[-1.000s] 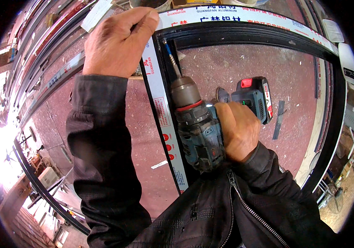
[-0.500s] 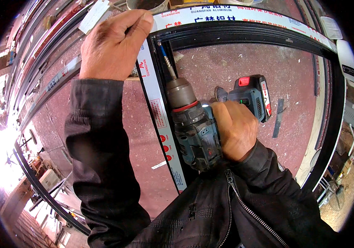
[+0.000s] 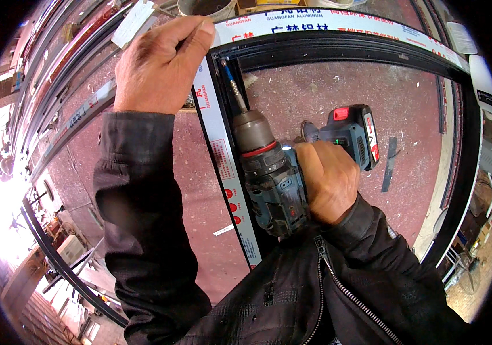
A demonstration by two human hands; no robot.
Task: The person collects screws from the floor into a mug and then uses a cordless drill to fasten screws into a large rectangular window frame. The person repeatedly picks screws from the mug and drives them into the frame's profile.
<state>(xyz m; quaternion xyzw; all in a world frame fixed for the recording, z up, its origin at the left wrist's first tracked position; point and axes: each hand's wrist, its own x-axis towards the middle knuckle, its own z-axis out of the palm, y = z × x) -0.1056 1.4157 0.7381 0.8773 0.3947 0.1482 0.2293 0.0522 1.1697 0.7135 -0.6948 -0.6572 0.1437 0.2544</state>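
Observation:
A black aluminium frame [image 3: 338,55], its faces covered in white printed film, spans the view. My left hand [image 3: 157,69] is closed on its upper left corner, thumb lying along the outer edge; most of the fingers are hidden. My right hand [image 3: 332,181] grips the handle of a grey-blue cordless drill [image 3: 274,198]. Its long driver bit [image 3: 234,87], with a blue band, points up along the inner side of the frame's left bar. At the inside corner the bit's tip meets a small screw-like piece, too small to make out clearly.
Reddish floor [image 3: 407,103] dotted with white specks shows through the frame, with a dark strip [image 3: 389,165] lying there. Long metal profiles [image 3: 79,52] are stacked at the far left. A bucket [image 3: 207,7] stands beyond the corner, and a white chair-like object [image 3: 483,86] is at the right.
The view has shifted very slightly. Both hands keep their hold, and the drill stays lined up with the frame's inside corner.

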